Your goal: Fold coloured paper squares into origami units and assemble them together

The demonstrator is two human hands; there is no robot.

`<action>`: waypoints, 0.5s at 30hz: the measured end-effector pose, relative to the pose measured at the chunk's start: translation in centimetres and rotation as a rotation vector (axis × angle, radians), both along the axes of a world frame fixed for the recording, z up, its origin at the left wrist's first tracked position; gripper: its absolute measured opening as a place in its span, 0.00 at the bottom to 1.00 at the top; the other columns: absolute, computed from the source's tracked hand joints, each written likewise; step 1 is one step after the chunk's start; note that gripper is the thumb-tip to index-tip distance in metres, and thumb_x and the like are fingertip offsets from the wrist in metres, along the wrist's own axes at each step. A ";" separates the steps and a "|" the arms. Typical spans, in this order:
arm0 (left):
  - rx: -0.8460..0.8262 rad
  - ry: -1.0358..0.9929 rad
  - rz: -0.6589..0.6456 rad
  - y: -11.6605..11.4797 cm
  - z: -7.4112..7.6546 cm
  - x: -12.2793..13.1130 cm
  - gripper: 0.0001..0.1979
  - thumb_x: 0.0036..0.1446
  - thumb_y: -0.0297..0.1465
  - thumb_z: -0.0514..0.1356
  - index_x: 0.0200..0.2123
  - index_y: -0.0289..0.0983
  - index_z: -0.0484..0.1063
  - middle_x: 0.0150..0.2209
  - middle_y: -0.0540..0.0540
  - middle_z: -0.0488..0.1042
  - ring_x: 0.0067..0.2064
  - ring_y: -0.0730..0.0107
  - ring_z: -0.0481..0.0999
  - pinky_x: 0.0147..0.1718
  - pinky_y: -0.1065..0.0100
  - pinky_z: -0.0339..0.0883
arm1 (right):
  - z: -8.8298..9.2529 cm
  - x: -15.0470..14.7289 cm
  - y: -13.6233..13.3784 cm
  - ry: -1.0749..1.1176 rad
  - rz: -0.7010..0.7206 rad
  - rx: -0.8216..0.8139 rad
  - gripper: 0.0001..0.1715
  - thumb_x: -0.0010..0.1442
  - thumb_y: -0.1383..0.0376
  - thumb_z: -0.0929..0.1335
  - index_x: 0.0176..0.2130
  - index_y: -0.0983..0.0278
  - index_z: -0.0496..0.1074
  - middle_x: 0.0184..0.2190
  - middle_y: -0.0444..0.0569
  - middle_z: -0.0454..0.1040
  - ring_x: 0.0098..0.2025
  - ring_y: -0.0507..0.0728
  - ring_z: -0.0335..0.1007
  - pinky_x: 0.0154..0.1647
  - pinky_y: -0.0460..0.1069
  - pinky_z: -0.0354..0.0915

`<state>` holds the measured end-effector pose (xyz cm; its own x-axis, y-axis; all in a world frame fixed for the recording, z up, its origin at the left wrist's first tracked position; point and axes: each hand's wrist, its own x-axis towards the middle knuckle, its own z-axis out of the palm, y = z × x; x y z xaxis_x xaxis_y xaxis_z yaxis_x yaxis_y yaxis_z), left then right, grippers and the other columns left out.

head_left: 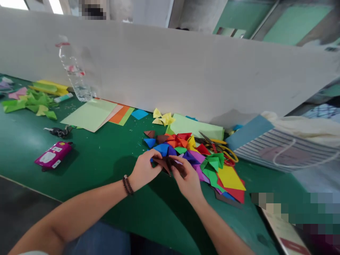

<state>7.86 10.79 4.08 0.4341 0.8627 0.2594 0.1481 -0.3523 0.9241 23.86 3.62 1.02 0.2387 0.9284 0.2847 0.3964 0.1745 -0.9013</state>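
Where two hands (145, 170) (187, 180) pinch, one brown origami piece (168, 164)

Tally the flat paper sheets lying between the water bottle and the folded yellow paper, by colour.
Pale green sheet: 1
Pale pink sheet: 1
Orange sheet: 1
Green sheet: 1
Blue sheet: 1
Total: 5
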 end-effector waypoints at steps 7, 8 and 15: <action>-0.119 -0.034 0.004 0.1 -1.2 0.3 0.09 0.44 0.21 0.58 0.30 0.37 0.62 0.29 0.53 0.66 0.30 0.74 0.67 0.29 0.72 0.61 | -1.2 -0.5 -0.1 -0.104 -0.023 0.119 0.26 0.59 0.70 0.62 0.56 0.58 0.65 0.55 0.52 0.69 0.56 0.60 0.68 0.56 0.60 0.67; -0.145 -0.036 0.003 0.1 -1.5 0.4 0.10 0.44 0.21 0.58 0.31 0.37 0.62 0.30 0.53 0.66 0.30 0.75 0.68 0.30 0.72 0.62 | -1.2 -0.6 -0.2 -0.124 -0.011 0.116 0.26 0.59 0.71 0.62 0.56 0.58 0.66 0.55 0.52 0.70 0.56 0.60 0.68 0.57 0.60 0.66; -0.270 -0.048 -0.097 0.7 -2.1 0.6 0.07 0.50 0.24 0.56 0.34 0.38 0.62 0.29 0.53 0.69 0.24 0.77 0.70 0.24 0.73 0.65 | -0.6 0.9 0.2 -0.148 -0.173 0.049 0.20 0.60 0.64 0.65 0.52 0.61 0.69 0.50 0.54 0.74 0.48 0.60 0.74 0.50 0.57 0.72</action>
<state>8.44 11.46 1.98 0.5104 0.8586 0.0481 0.0797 -0.1029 0.9915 24.75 3.78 0.40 0.3451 0.8614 0.3727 0.5518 0.1350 -0.8230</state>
